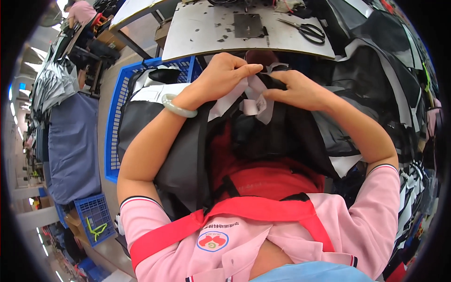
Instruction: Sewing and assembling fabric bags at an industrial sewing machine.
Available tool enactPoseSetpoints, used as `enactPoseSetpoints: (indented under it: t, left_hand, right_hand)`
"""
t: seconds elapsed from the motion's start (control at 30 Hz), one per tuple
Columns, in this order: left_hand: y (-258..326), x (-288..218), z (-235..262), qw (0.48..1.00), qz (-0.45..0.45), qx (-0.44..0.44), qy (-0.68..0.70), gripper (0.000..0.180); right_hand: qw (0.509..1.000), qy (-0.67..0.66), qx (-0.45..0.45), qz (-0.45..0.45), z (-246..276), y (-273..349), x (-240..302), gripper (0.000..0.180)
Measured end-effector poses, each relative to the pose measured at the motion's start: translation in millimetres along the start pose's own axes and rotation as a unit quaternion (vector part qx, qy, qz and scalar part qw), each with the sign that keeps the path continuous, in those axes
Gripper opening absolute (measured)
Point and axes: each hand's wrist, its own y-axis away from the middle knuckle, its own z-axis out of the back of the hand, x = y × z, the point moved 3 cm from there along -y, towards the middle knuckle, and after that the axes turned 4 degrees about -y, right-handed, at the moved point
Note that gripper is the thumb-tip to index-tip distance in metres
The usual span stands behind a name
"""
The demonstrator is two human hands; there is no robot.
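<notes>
Above my lap, my left hand (223,77) is closed, its thumb pressed along the top of a white strip (230,101) that hangs down below it. To its right my right hand (296,89) has thumb and fingers spread, with a dark gap showing between them. Its thumb tip touches or lies just over the edge of a second white strip (266,110). Between the hands sits a small white curled piece (251,107). Dark grey fabric pieces (176,150) drape across my lap on both sides, over a red apron (263,178).
Ahead stands a white worktable (202,35) with black-handled scissors (307,33) and dark scraps. A blue plastic crate (112,136) with fabric is at my left. Dark fabric (347,70) is heaped at the right. Farther left are a blue-grey covered stack (73,145) and another person (82,13).
</notes>
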Motion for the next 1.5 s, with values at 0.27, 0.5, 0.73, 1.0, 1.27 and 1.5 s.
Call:
enactPoseSetpoints:
  t: [0.27,0.5,0.73,1.0,1.27,1.5]
  left_hand:
    - [2.4,2.5,4.2,0.999,0.013,-0.015,0.047,0.048]
    - [-3.6,-1.5,8.7,1.0,0.005,-0.021,0.021,0.048]
    - [-20.0,1.8,7.3,0.997,0.055,0.048,-0.02,0.043]
    - [-19.5,-7.7,28.9,0.984,0.08,0.133,0.084,0.018]
    - [-63.0,-15.7,49.0,0.996,0.025,-0.014,0.081,0.019]
    - [-122.0,17.9,56.8,0.991,0.057,-0.074,0.101,0.023]
  right_hand:
    - [0.943,0.317,-0.045,-0.087,45.2,-15.7,-110.8,0.034]
    - [0.986,-0.164,-0.014,-0.009,24.9,-17.4,17.5,0.046]
    - [0.971,-0.229,-0.017,-0.069,-41.0,-23.7,-8.1,0.046]
    - [0.929,-0.363,0.07,-0.009,9.5,-16.9,-15.3,0.026]
    - [0.978,-0.201,0.052,-0.005,76.3,-59.4,-29.1,0.03]
    - [0.99,-0.133,0.033,-0.024,103.3,-105.7,-53.4,0.036]
